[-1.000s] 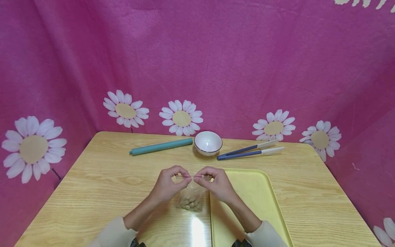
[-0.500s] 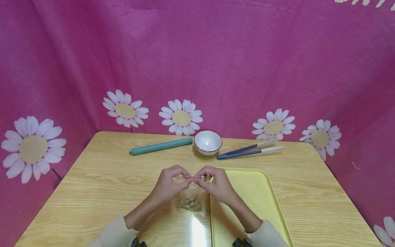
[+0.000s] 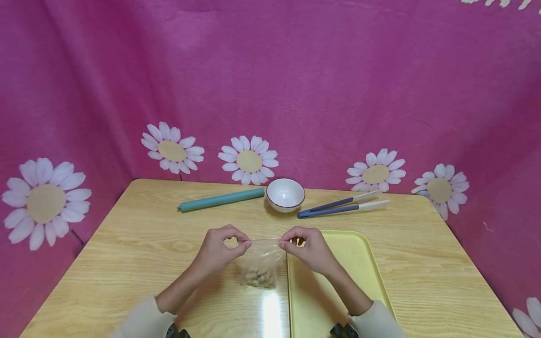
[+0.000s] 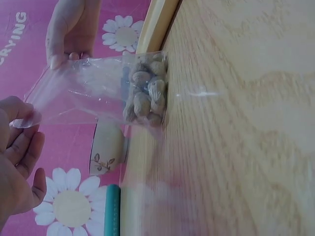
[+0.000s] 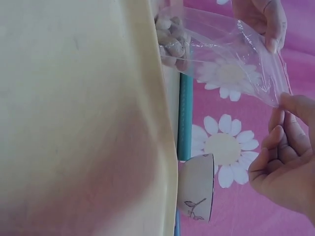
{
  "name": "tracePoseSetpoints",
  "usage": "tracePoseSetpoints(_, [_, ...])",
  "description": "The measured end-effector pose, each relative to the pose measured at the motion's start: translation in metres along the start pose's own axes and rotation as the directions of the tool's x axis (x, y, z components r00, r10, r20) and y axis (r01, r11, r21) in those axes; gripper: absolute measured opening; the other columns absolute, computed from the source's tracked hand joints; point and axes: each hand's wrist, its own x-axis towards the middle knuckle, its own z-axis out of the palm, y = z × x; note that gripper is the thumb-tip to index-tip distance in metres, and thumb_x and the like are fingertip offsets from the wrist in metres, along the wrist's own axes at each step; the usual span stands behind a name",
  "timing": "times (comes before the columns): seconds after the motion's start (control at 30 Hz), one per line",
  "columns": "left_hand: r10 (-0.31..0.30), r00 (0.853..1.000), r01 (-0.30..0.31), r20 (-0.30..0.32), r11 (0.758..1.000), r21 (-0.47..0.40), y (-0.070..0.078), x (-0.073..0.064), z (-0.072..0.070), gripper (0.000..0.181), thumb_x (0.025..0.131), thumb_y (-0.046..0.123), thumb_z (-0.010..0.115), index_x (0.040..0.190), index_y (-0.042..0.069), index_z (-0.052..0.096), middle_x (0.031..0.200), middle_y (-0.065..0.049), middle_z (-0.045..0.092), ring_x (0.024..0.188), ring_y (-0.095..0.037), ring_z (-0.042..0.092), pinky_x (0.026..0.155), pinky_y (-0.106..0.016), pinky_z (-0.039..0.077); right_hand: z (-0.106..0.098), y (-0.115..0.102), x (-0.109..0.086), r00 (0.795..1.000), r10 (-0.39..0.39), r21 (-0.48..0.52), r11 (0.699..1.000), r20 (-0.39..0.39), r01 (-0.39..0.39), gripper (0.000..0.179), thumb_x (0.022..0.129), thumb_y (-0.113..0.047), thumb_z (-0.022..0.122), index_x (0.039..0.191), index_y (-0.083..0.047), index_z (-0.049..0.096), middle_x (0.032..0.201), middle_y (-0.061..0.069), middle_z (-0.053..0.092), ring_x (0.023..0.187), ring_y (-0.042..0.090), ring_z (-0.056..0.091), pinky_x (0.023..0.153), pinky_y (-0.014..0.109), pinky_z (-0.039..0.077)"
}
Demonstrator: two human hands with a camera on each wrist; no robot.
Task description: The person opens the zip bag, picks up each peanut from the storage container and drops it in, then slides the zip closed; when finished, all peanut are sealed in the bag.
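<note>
A clear zip bag (image 3: 264, 256) hangs upright between both hands, its top edge stretched taut in the head view. Peanuts in their shells (image 4: 146, 91) fill its bottom, close over the wooden table. My left hand (image 3: 217, 249) pinches the left top corner between thumb and forefinger. At the opposite corner my right hand (image 3: 307, 248) pinches the bag the same way, its other fingers loosely curled in the right wrist view. The bag's strip along the top shows reddish in that view.
A yellow tray (image 3: 342, 277) lies right of the bag, under the right forearm. Farther back are a teal rolling-pin-like stick (image 3: 220, 200), a white bowl (image 3: 285, 195) and blue-and-white tongs (image 3: 343, 204). A pink flowered cloth (image 3: 270, 84) hangs behind the table.
The hands, nearly touching at the middle of the bag's top before, have moved apart to its two corners. The top edge is now stretched straight; tray, bowl and tongs have not moved.
</note>
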Motion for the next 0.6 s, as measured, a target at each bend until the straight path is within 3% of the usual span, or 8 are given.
tracePoseSetpoints(0.3, [-0.098,0.995,0.098,0.009,0.994,-0.045,-0.001,-0.003,-0.005,0.009,0.080,0.025,0.075,0.082,0.016,0.073,0.081,0.007,0.069,0.083,-0.012,0.062,0.082,-0.043,0.049,-0.006,0.007,-0.002,0.999,-0.035,-0.015,0.999,-0.007,0.035,0.006,0.083,-0.014,0.072,0.081,-0.009,0.072,0.079,0.005,0.070,0.066,0.004,0.049,0.063,0.020,0.042])
tracePoseSetpoints(0.43, [-0.145,0.989,0.144,-0.021,0.988,-0.053,-0.001,-0.003,-0.005,0.008,0.078,0.026,0.077,0.079,0.019,0.073,0.078,0.006,0.070,0.081,-0.013,0.060,0.077,-0.035,0.047,-0.009,0.005,-0.003,0.999,-0.036,-0.044,0.998,-0.009,0.036,0.007,0.083,-0.015,0.072,0.080,-0.009,0.072,0.078,0.003,0.069,0.066,0.004,0.050,0.063,0.020,0.043])
tracePoseSetpoints(0.53, [-0.182,0.983,0.181,-0.011,0.981,-0.069,0.003,-0.003,-0.010,0.010,0.075,0.027,0.079,0.076,0.019,0.073,0.076,0.006,0.070,0.080,-0.013,0.060,0.076,-0.031,0.046,-0.012,0.001,-0.005,0.998,-0.049,-0.050,0.997,0.034,0.051,0.005,0.083,-0.013,0.071,0.080,-0.009,0.071,0.076,0.002,0.068,0.068,0.003,0.052,0.065,0.021,0.043])
tracePoseSetpoints(0.6, [-0.179,0.983,0.181,0.041,0.982,-0.063,0.008,-0.004,-0.017,0.010,0.075,0.027,0.079,0.075,0.019,0.073,0.075,0.006,0.070,0.080,-0.013,0.061,0.077,-0.033,0.046,-0.016,-0.004,-0.008,0.994,-0.059,-0.042,0.997,0.091,0.063,0.006,0.084,-0.013,0.070,0.081,-0.009,0.071,0.076,0.004,0.068,0.070,0.002,0.054,0.066,0.022,0.044])
